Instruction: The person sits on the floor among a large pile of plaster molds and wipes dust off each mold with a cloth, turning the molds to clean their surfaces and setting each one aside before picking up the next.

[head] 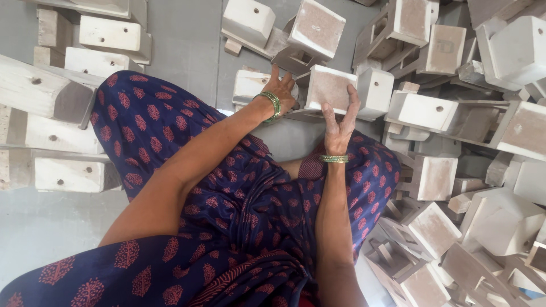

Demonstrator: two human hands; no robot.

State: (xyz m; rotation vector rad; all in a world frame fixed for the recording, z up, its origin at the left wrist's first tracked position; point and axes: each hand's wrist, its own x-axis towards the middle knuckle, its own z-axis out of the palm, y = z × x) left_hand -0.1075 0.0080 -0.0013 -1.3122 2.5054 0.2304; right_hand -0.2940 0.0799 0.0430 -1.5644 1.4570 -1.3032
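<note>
Dark blue patterned cloth (227, 227) nearest, over lap. Both hands grasp white wooden block (331, 90): left hand (281, 91) on its left side, right hand (339, 122) beneath, fingers up front face. Keep grip even, lift clear of heaped blocks (455, 113) beyond.

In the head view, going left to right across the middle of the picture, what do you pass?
Stacked whitewashed wooden blocks with drilled holes → dark blue red-printed fabric over the knee → left hand → pale wooden box with a sanded brown face, held by both hands → right hand → heap of similar pale wooden boxes.
</note>
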